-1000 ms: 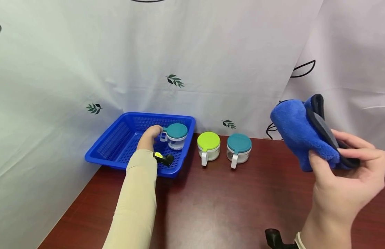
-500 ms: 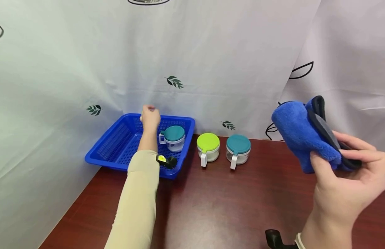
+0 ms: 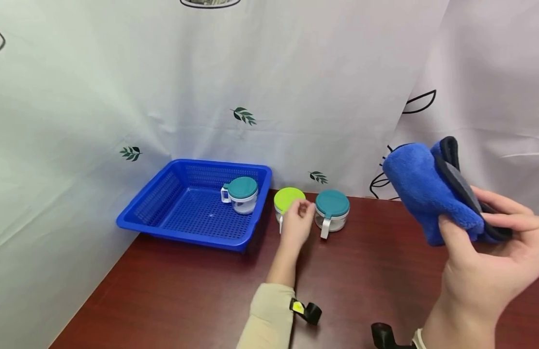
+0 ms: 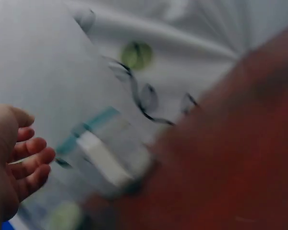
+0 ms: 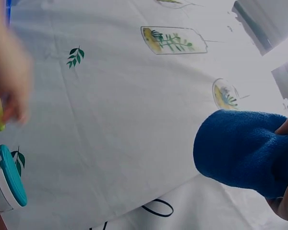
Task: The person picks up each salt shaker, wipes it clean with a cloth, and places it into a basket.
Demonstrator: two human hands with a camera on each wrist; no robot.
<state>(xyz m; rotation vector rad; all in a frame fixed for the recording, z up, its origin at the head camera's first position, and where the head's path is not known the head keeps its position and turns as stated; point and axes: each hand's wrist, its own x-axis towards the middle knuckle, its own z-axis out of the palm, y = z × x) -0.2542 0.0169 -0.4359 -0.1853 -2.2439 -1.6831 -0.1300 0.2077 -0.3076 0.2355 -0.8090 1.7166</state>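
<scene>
Near the tabletop's (image 3: 361,271) back edge, I can't see all of the lime-lidded jar (image 3: 287,196) behind the left hand (image 3: 298,222); my left wrist view blurs the teal-lidded jar (image 4: 105,157).

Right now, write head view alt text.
A right hand holds a folded blue plush cloth. The left hand is near a clear round green-lidded jar and a teal-lidded one, beside a blue plastic basket holding another teal-lidded jar.

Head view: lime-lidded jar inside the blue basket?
No, the lime-lidded jar stands on the table, beside the blue basket.

Left hand (image 3: 297,224) forward (fingers (image 4: 37,147) seemingly half-curled), right hand (image 3: 496,259) aloft.
</scene>
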